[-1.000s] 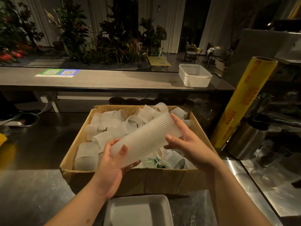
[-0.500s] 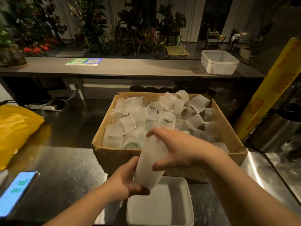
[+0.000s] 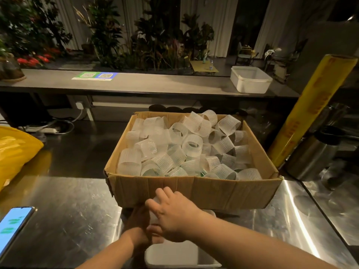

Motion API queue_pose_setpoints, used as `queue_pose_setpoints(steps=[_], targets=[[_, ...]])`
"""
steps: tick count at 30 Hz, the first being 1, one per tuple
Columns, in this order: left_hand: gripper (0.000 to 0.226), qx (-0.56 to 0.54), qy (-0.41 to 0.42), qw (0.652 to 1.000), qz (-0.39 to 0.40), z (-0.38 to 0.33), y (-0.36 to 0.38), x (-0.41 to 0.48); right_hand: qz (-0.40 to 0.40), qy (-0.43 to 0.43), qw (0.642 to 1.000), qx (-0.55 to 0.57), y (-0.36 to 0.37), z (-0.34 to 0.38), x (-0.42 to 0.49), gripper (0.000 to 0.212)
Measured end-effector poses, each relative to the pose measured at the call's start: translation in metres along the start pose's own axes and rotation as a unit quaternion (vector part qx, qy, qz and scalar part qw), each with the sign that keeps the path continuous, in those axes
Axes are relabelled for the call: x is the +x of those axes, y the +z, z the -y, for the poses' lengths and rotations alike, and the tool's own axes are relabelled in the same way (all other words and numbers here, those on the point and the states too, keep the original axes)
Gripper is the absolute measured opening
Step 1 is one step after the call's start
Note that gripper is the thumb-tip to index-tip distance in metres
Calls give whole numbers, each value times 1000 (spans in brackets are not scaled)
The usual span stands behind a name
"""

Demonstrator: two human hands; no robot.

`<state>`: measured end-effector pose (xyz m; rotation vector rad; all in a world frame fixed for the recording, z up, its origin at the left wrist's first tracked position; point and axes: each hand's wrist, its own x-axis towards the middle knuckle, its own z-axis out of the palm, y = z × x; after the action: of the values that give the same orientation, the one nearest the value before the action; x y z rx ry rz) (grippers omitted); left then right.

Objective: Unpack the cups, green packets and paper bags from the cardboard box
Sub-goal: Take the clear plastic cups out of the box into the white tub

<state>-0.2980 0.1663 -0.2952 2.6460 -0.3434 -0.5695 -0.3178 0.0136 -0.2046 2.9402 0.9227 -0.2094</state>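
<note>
A cardboard box (image 3: 194,191) stands on the steel counter, filled with several ribbed translucent cups (image 3: 192,145). Bits of green show between the cups low in the box (image 3: 202,173). In front of the box, both hands hold a stack of cups (image 3: 153,216), mostly hidden, upright over a white tray (image 3: 171,255). My left hand (image 3: 138,224) grips the stack's left side. My right hand (image 3: 172,216) covers its top and right side. No paper bags are visible.
A phone (image 3: 13,228) with a lit screen lies at the lower left. A yellow bag (image 3: 15,152) sits at the left. A yellow wrap roll (image 3: 310,111) and a steel jug (image 3: 312,154) stand right of the box. A white tub (image 3: 250,79) rests on the far counter.
The stack of cups came out of the box, was turned upright, and was lowered toward the white tray in front. Both hands moved down and nearer with it.
</note>
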Motion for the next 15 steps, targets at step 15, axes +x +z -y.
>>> queue_pose_setpoints(steps=[15], targets=[[65,-172,44,984,-19,21,-23,5,-80,-18,996,-30,24,-8,21,69]])
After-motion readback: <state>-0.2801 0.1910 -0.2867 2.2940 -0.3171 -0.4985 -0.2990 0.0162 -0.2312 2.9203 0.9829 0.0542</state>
